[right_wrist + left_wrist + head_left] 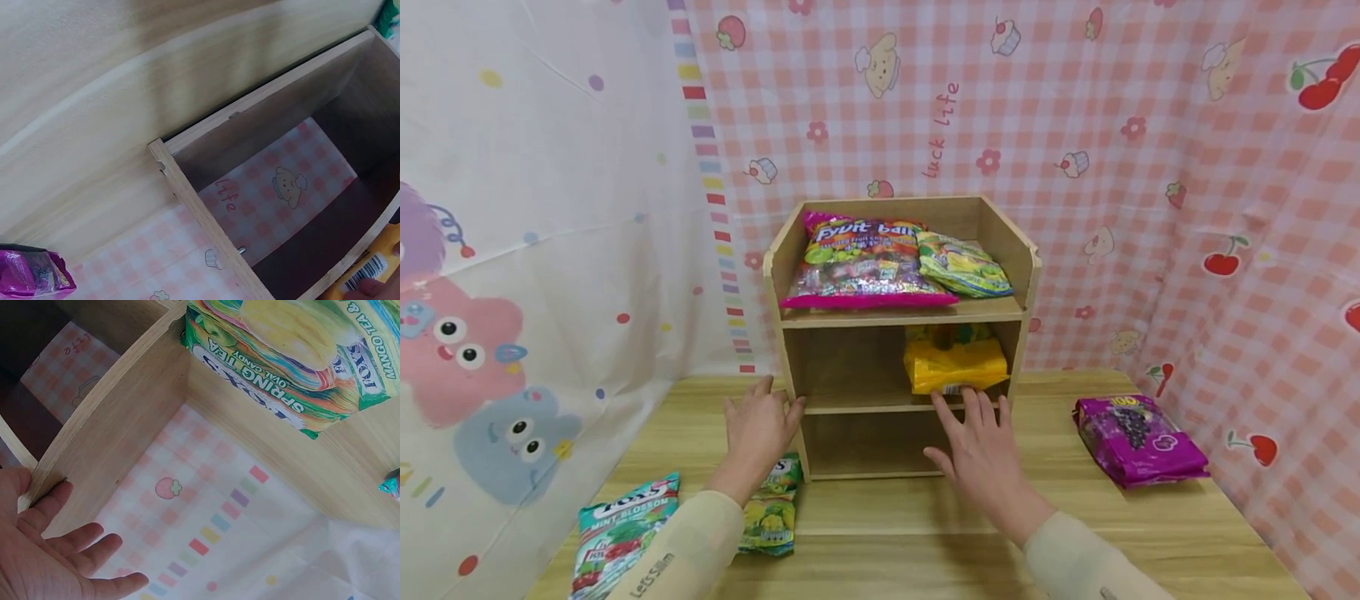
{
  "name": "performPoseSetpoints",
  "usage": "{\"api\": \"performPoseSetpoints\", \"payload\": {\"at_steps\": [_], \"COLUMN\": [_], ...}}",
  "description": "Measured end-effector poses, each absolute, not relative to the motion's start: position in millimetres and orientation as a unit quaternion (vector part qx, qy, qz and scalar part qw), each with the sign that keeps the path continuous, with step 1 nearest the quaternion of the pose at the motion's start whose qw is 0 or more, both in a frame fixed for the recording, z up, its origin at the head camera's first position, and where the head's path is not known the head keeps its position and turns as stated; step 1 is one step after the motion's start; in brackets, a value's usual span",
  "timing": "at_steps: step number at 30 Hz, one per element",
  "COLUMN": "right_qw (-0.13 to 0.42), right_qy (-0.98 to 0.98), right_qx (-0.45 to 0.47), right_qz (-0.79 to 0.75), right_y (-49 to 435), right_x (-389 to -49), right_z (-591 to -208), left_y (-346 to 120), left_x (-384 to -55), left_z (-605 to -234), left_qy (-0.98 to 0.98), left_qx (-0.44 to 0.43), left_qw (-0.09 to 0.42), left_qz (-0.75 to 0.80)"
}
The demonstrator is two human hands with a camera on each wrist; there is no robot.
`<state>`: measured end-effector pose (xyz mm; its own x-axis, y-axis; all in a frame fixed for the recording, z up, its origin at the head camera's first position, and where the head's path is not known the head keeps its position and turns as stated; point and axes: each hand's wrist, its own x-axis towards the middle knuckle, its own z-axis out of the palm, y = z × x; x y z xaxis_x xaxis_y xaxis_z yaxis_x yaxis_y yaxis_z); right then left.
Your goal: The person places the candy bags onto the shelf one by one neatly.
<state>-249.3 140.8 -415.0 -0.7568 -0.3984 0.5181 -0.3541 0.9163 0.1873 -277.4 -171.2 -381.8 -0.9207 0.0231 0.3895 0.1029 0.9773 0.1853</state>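
A small wooden shelf with three levels stands on the table. My left hand is at its left side panel. In the left wrist view, the thumb and index finger pinch the panel's edge, and the other fingers are spread. A yellow snack bag lies at the right of the middle level, in front of another yellow-green bag. My right hand reaches to it from the front, its extended fingers touching the bag's lower front by the barcode. Most of the right hand is outside its wrist view.
A Fyvit ball candy bag and a yellow-green bag lie on the top level. A purple grape bag is at the right. Left of the shelf are a Fox's mint blossom bag and a green Spring Tea bag. Curtains border the table.
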Motion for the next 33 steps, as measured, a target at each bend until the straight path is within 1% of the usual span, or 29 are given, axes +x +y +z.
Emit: {"api": "performPoseSetpoints", "payload": {"at_steps": [6, 16, 33], "right_qw": [0.271, 0.3, 0.273], "right_qy": [-0.941, -0.93, -0.939], "right_qx": [0.2, 0.213, 0.208], "right_qz": [-0.03, -0.022, -0.025], "right_y": [139, 133, 135], "right_x": [-251, -252, -254], "right_z": [-412, -406, -405], "left_y": [-170, -170, -171], "left_x": [-277, -277, -276], "left_z": [-381, -382, -381], "left_qy": [-0.974, -0.974, -0.973], "left_qx": [-0.035, -0.031, -0.037], "left_qw": [0.201, 0.199, 0.205], "left_qz": [-0.1, -0.1, -0.099]}}
